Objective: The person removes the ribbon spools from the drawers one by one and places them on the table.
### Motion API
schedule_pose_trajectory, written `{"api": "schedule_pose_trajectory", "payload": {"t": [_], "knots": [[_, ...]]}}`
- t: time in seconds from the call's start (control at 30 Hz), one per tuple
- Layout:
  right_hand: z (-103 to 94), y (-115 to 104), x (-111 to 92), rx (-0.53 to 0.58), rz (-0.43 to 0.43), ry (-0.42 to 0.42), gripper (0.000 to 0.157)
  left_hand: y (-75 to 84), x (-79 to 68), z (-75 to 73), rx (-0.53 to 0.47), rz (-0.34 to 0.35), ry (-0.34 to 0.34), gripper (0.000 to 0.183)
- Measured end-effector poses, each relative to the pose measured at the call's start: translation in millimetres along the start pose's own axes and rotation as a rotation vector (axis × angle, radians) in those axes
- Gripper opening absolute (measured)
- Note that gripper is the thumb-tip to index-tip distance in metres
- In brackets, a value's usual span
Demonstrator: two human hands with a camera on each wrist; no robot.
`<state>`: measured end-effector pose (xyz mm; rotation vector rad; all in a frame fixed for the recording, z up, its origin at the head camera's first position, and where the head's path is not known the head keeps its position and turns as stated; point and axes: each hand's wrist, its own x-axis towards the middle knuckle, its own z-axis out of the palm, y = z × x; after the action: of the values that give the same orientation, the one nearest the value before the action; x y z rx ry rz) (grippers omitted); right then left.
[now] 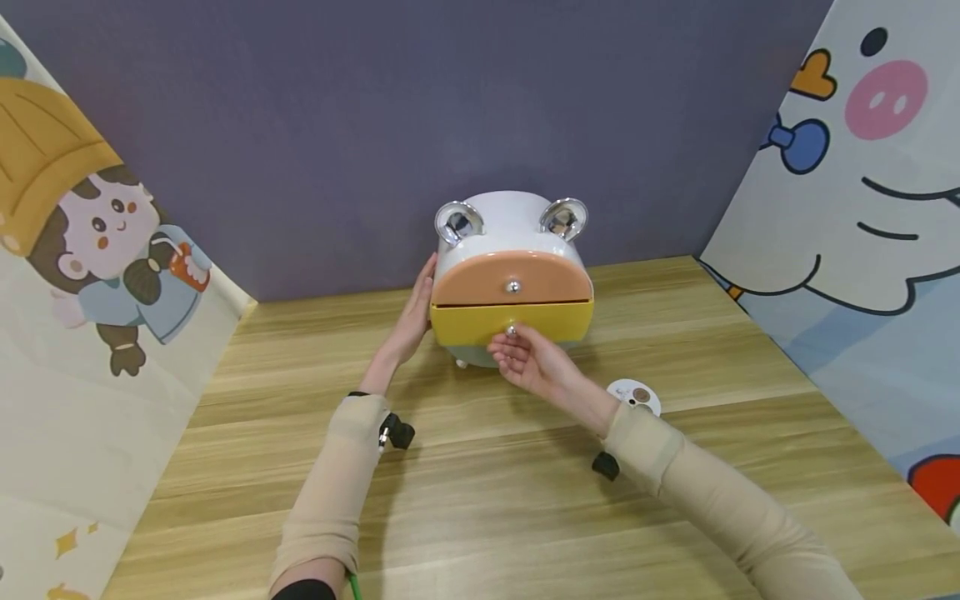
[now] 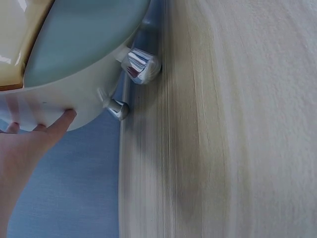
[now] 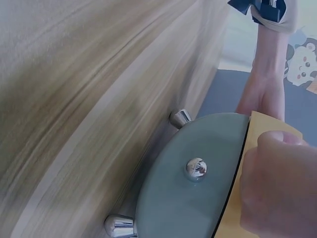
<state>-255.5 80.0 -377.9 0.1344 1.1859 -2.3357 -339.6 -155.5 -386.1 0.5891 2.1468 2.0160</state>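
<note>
A small rounded drawer cabinet (image 1: 510, 215) with a white top and two shiny silver ears stands against the back wall. Its front has an orange drawer (image 1: 472, 282), a yellow drawer (image 1: 465, 323) and a grey-green drawer (image 3: 166, 183). The yellow drawer sticks out slightly, with a dark gap above it. My right hand (image 1: 536, 364) pinches the silver knob (image 1: 511, 330) of the yellow drawer between thumb and finger. My left hand (image 1: 411, 323) rests against the cabinet's left side with fingers extended; its fingertips touch the white shell in the left wrist view.
A white round disc (image 1: 637, 395) with brown and black spots lies on the wooden table (image 1: 480, 517), partly behind the right wrist. The cabinet stands on silver feet (image 2: 141, 66). A purple-grey wall (image 1: 337, 150) rises behind; cartoon-printed panels flank both sides.
</note>
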Motion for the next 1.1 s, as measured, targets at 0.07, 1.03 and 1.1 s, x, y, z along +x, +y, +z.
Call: {"api": "schedule_pose_trajectory", "payload": {"t": [0.07,1.03,1.1], "knots": [[0.2,1,-2,0.007,0.003,-0.002,0.032,0.6,-0.4,0.2,0.003,-0.001,-0.001,0.051],[-0.7,16,-35,-0.022,0.059,-0.029,0.036,6.5,-3.9,2.8,-0.008,0.006,-0.006,0.052],[-0.9,17,-38,-0.024,0.06,-0.031,0.037,6.3,-3.4,3.2,-0.009,0.006,-0.007,0.052]]}}
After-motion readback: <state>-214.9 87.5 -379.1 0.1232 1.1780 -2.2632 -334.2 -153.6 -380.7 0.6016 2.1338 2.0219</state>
